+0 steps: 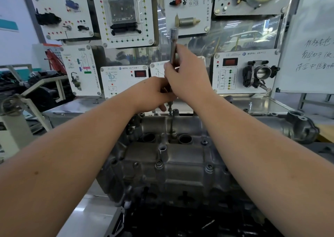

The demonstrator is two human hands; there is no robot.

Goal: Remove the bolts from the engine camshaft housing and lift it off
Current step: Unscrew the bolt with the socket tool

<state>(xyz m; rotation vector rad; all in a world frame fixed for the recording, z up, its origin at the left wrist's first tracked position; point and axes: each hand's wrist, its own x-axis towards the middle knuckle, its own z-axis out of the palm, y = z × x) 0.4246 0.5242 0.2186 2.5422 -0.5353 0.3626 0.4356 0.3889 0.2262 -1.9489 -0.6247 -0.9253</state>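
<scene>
The camshaft housing sits on the engine in front of the person, low in the middle of the view, with several bolts in its top face. The right hand grips a long socket extension that stands almost upright above the far edge of the housing. The left hand is just beside it, fingers curled around the lower part of the tool, near a bolt standing under it.

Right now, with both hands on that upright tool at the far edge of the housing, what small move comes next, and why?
Probably keep turning the tool to back out the far bolt: the right hand grips its shaft, the left hand steadies its lower end, and nearer bolts remain seated.
</scene>
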